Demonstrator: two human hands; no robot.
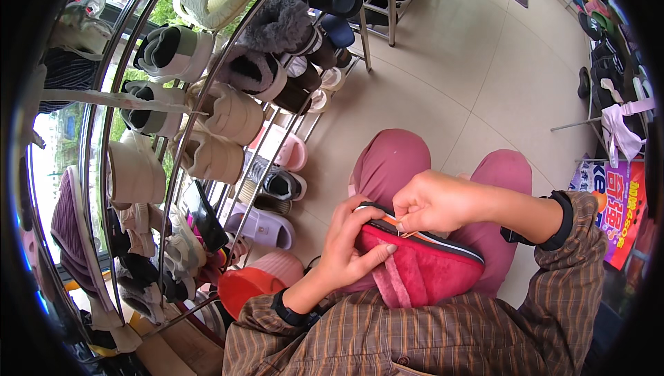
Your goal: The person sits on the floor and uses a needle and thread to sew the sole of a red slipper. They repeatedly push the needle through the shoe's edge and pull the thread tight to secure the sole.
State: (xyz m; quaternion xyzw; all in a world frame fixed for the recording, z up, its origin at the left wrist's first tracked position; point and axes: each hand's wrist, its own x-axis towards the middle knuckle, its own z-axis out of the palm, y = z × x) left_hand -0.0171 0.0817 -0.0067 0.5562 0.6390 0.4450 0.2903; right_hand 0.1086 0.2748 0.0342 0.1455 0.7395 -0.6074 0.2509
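A red plush slipper (441, 272) lies on its side across the lap, its dark sole edge with white and orange stripes turned away from the body. My left hand (347, 246) grips the slipper at its left end, thumb on the plush and fingers over the sole edge. At that striped edge, my right hand (433, 205) pinches a thin, light-coloured thread or needle between thumb and fingertips; which one is too small to tell. A short orange strand (409, 234) shows just below those fingertips.
Metal shoe racks (189, 132) with many shoes and slippers stand close on the left. An orange-red bin (249, 288) is beside my left forearm. More footwear sits on a rack (591, 116) at the right, near a colourful printed poster (620, 210).
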